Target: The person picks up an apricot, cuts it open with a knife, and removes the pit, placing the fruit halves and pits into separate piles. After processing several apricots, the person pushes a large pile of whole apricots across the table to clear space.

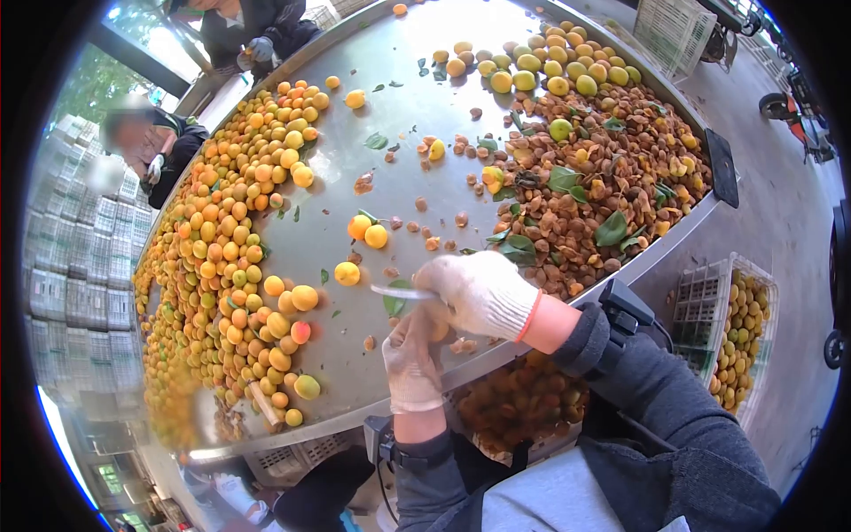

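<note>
My right hand, in a white knit glove with a red cuff edge, is closed on a knife whose pale blade points left. Just below and left of it, my left hand, also gloved, has its fingers wrapped round a yellowish fruit, mostly hidden between the hands. Both hands are over the near edge of the metal table. Beyond them lie a few loose orange fruits, green leaves and scattered brown pits.
Orange-yellow fruits cover the table's left side. Brown pits with leaves are heaped at right, green-yellow fruits behind them. A crate of fruit stands at right; another container of fruit sits below the edge. Co-workers are at upper left.
</note>
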A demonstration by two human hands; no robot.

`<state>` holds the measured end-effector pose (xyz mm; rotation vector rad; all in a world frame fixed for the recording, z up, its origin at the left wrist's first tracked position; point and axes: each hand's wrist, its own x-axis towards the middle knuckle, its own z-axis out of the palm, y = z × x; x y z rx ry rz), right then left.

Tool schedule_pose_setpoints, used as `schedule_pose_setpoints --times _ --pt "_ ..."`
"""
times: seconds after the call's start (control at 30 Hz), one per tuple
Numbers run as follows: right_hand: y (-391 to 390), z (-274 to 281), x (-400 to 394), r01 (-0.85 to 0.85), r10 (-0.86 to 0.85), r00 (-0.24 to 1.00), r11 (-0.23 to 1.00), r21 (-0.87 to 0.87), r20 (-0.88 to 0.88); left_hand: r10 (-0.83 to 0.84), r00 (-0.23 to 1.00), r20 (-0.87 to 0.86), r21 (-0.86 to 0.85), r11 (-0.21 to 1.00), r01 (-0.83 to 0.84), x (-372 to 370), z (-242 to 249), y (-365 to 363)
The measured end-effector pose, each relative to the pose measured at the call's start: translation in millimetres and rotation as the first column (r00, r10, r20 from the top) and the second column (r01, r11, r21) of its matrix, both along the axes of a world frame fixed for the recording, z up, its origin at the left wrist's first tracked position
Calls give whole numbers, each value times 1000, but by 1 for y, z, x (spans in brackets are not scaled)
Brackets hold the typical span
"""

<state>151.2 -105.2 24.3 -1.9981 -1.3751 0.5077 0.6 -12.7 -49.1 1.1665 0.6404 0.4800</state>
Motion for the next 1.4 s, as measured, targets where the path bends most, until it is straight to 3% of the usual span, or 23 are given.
schedule_pose_setpoints --times 0.07,0.13,0.2,0.23,0.27,0.3,0.33,0.37,0.5,0.6,0.67,0.77,0.8,0.87,0.9,0.97,1.03,1.1,1.17,1.2,1.27,1.33,1.4 --pt "1 -3 12 221 -221 973 975 4 67 23 999 -28 -276 961 -30 7 34 -8" --pt "-2 -5 21 308 -308 951 951 23 -14 44 996 -76 -242 968 -61 11 51 -10" --pt "-7 -5 25 453 -442 891 845 283 -107 70 990 -124 -204 974 -94 15 53 -11" --pt "-8 -9 28 447 -436 893 842 303 -109 -7 960 -281 109 993 39 18 48 -13" --pt "-10 -10 28 453 -441 891 839 301 -112 -28 896 -444 384 897 218 21 43 -15" --pt "-11 -8 28 440 -404 898 841 315 -177 -32 894 -447 383 896 224 26 37 -20" --pt "-12 -5 28 427 -364 901 841 332 -237 -9 816 -578 592 683 428 33 30 -27" --pt "-13 -3 28 430 -367 899 839 333 -237 67 730 -680 693 386 609 38 24 -31" --pt "-18 7 27 408 -306 894 857 314 -326 -6 680 -733 637 343 690 50 19 -31" --pt "-20 10 29 398 -287 897 856 330 -337 -14 681 -732 614 420 669 48 26 -30" --pt "-21 10 32 420 -301 884 848 325 -357 -42 669 -742 410 760 504 43 39 -31" --pt "-24 14 34 427 -284 876 831 356 -389 -123 776 -619 334 853 402 16 86 -43" --pt "-25 15 34 437 -290 871 826 356 -397 -121 773 -623 335 852 403 5 89 -47" --pt "-23 15 35 435 -284 867 833 341 -410 -516 800 -307 489 636 597 -9 92 -53" --pt "-22 15 35 439 -282 863 829 347 -419 -513 802 -306 488 638 595 -8 95 -52" --pt "-20 16 35 444 -280 859 825 351 -429 -197 905 -376 766 484 424 -5 103 -38" --pt "-19 17 32 455 -236 818 824 339 -525 225 877 -424 696 701 157 1 73 13" --pt "-16 14 30 441 -223 829 824 356 -512 489 789 -372 836 545 56 11 45 70" --pt "-15 14 29 428 -218 844 825 369 -490 527 778 -341 929 313 196 23 2 120" --pt "-14 16 27 442 -216 815 832 335 -538 521 782 -341 928 317 194 34 1 121" --pt "-15 19 24 454 -216 783 839 298 -584 577 524 -626 768 343 540 51 2 121" --pt "-13 22 25 437 -241 781 870 229 -576 620 494 -610 774 331 540 51 6 123" --pt "-9 15 23 406 -239 833 877 257 -499 326 707 -627 609 772 184 40 9 124"
